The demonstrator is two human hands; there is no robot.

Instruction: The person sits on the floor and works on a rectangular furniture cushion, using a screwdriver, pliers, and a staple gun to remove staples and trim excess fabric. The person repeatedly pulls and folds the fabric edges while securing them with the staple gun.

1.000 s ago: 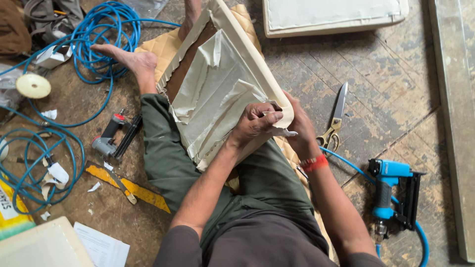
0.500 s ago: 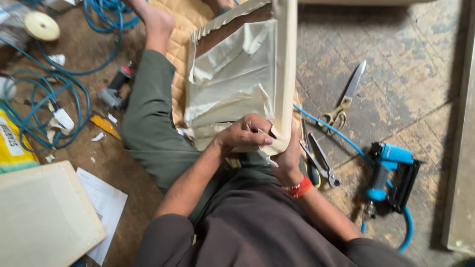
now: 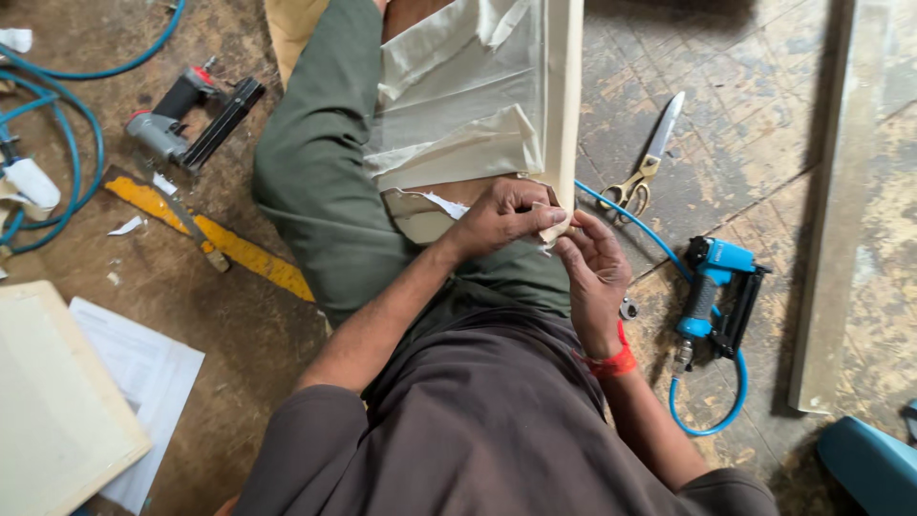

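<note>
The canvas frame [image 3: 564, 105] lay across the lap; left hand [image 3: 501, 218] and right hand [image 3: 594, 268], together, pinched its folded cloth corner [image 3: 552, 229], which seemingly needed stapling next.

Canvas frame [image 3: 564, 86] cut off at top edge

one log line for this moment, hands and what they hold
left hand: pinching canvas corner | right hand: pinching same corner | frame: on lap
</note>
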